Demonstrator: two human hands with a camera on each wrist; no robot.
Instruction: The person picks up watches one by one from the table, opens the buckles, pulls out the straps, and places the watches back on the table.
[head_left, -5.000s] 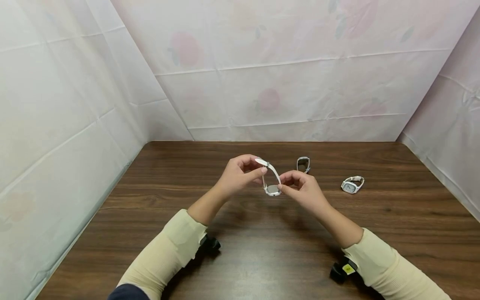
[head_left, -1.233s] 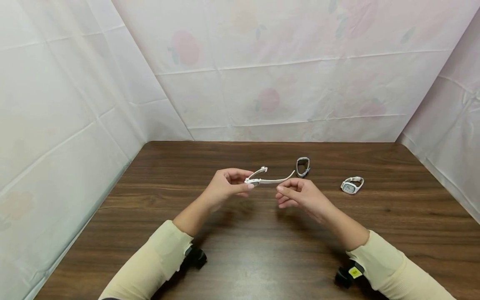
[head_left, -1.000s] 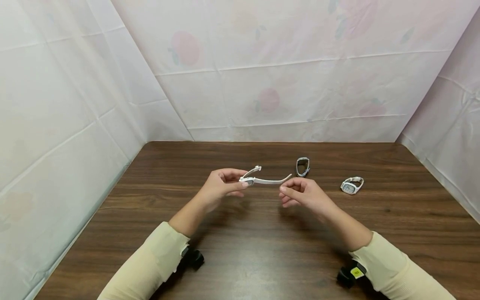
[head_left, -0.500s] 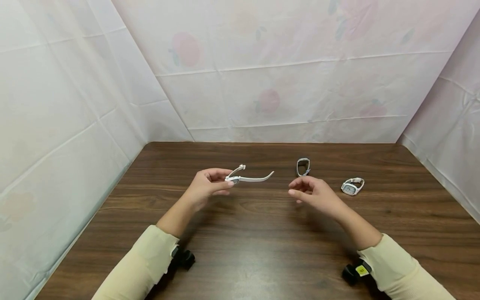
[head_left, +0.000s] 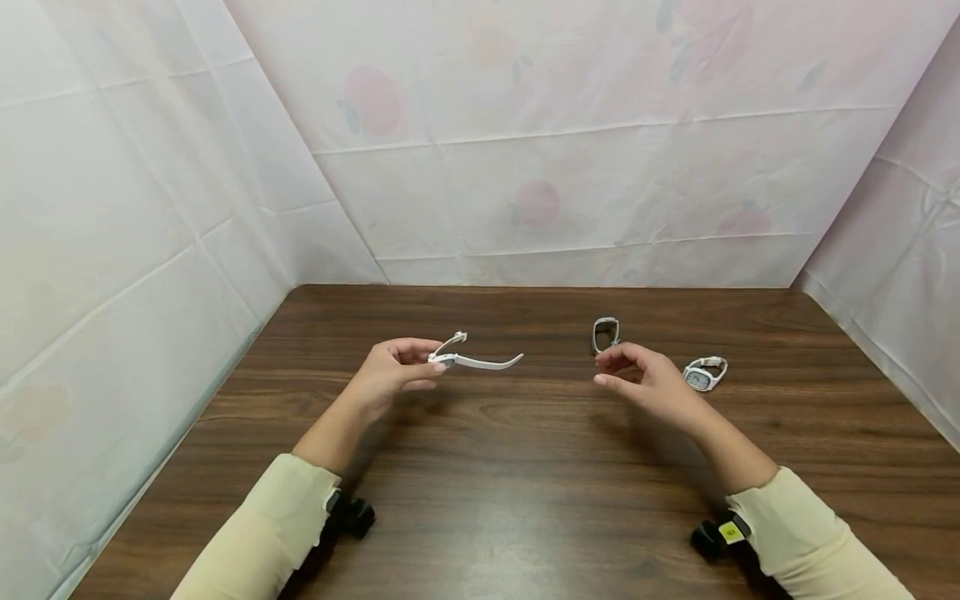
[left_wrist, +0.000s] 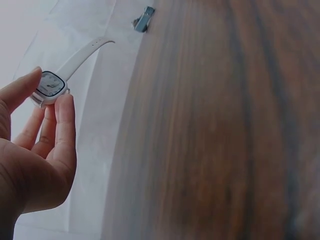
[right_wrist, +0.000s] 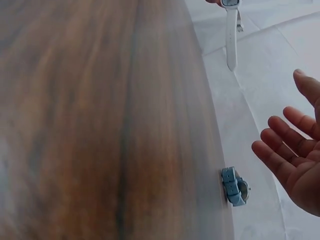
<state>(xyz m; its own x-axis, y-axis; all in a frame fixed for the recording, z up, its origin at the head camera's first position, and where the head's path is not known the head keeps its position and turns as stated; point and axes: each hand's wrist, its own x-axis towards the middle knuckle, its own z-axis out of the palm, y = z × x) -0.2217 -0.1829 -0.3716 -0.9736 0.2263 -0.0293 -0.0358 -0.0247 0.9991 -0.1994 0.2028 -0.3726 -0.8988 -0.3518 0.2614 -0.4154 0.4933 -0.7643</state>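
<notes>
My left hand (head_left: 390, 377) pinches a white wristwatch (left_wrist: 51, 84) by its case, thumb over the dial side and fingers beneath. The watch's strap is unfastened; its long end (head_left: 489, 364) stretches out to the right, while the shorter buckle end points up and back. Held above the table, the watch touches nothing but that hand. My right hand (head_left: 651, 382) holds nothing, its fingers loosely bent and thumb apart in the right wrist view. Just beyond its fingertips, a blue-grey wristwatch (right_wrist: 234, 187) stands on the table with its strap in a loop.
A second white wristwatch (head_left: 699, 379), strap looped, lies right of my right hand, partly close behind it. The brown wooden table (head_left: 480, 467) ends at a pale printed cloth (head_left: 480, 200) at the back, with more cloth on both sides.
Five seconds ago both hands held the watch with its strap looped. Now the strap is unfastened, the right hand has let go and moved right, and the left has carried the watch left.
</notes>
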